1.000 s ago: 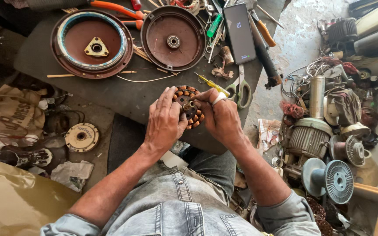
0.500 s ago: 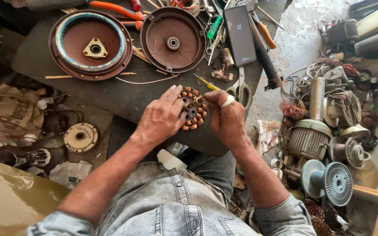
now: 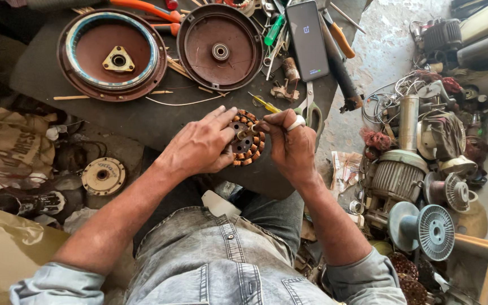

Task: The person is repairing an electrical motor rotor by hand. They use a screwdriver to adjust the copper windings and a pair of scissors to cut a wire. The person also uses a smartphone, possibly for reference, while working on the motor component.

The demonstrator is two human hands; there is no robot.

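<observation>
A round stator (image 3: 248,141) wound with copper coils lies on the dark work board (image 3: 159,121) in front of me. My left hand (image 3: 201,148) rests on its left side and steadies it, fingers spread over the coils. My right hand (image 3: 291,144), with a white ring on one finger, pinches a small screwdriver (image 3: 262,105) with a yellow-green handle, its tip at the stator's upper right edge.
Two brown round motor covers (image 3: 113,55) (image 3: 219,46) lie at the back of the board, with a phone (image 3: 307,39), scissors (image 3: 310,110), pliers and screwdrivers beside them. Motor parts, spools (image 3: 433,229) and wire pile up on the floor at right. Rags and a small disc (image 3: 103,176) lie at left.
Both hands and the stator have stayed in place on the board. My right hand's fingers have shifted slightly at the stator's edge, with the small screwdriver between them.
</observation>
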